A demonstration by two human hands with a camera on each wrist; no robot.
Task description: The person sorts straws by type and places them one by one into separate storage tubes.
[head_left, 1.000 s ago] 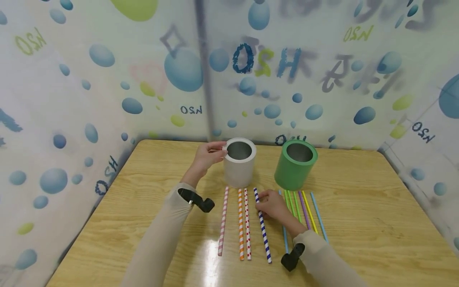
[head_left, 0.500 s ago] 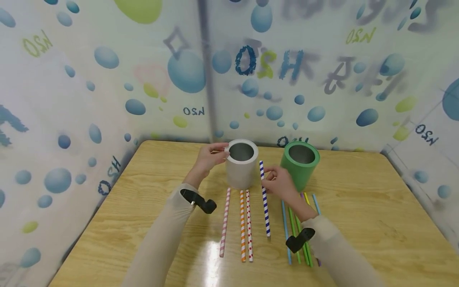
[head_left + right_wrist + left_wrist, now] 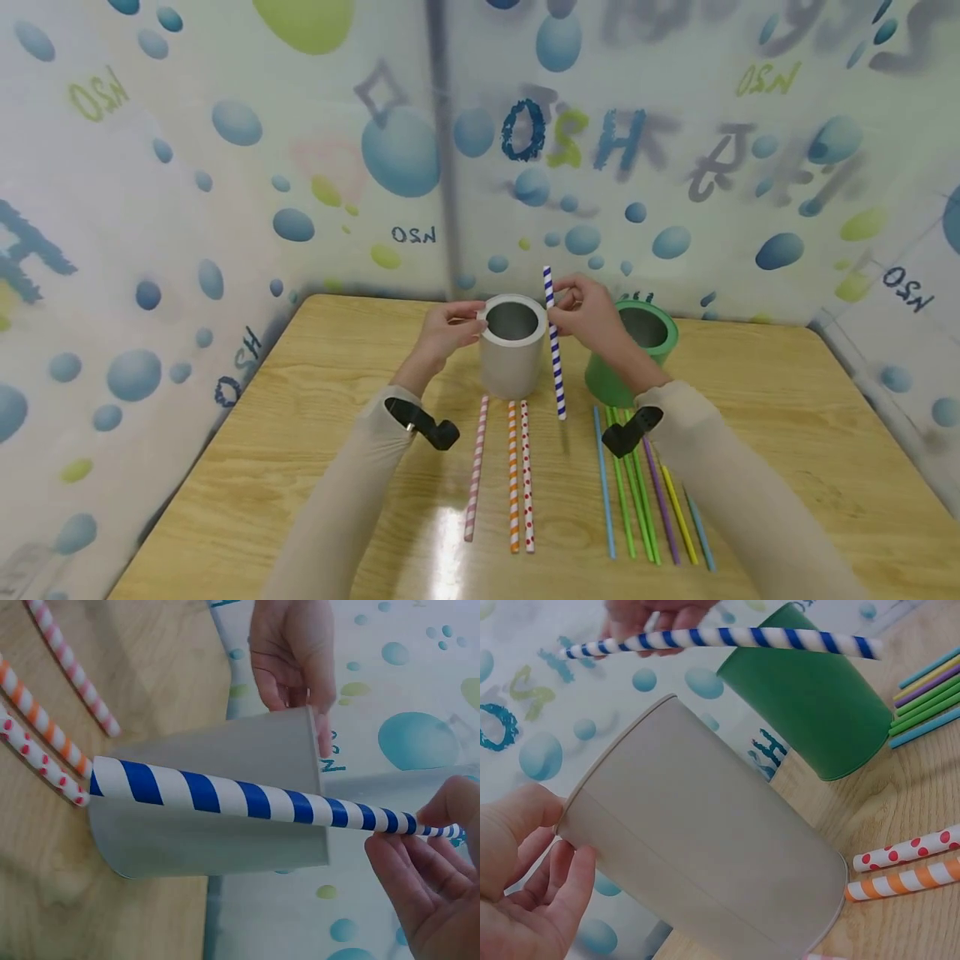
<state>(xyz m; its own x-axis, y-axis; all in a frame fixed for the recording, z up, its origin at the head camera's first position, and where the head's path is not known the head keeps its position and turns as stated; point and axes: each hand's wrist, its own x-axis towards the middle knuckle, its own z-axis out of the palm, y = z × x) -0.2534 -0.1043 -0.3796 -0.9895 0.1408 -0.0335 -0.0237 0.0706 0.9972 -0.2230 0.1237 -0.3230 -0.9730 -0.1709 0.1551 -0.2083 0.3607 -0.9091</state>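
In the head view my right hand [image 3: 588, 312] pinches a blue-and-white striped paper straw [image 3: 557, 367] near its upper end. The straw hangs nearly upright, raised over the table just right of a white can [image 3: 512, 367]. Thumb and fingers of my left hand [image 3: 450, 333] hold the white can at the left of its rim; the can stands upright, its visible inside bare. Behind my right wrist is a green can [image 3: 609, 379], partly hidden. In the right wrist view the striped straw [image 3: 255, 801] crosses in front of the white can [image 3: 217, 851].
On the wooden table [image 3: 300, 392] lie a pink-striped straw [image 3: 476, 471], an orange-striped straw [image 3: 513, 475] and a red-dotted straw [image 3: 527, 475]. Several plain straws [image 3: 637, 492] in blue, green, purple and yellow lie to the right, partly under my right forearm. A patterned wall [image 3: 337, 167] closes the back.
My right hand has lifted the blue-striped straw off the table and moved it up and away from me to beside the white can's rim. My left hand stays at the can.
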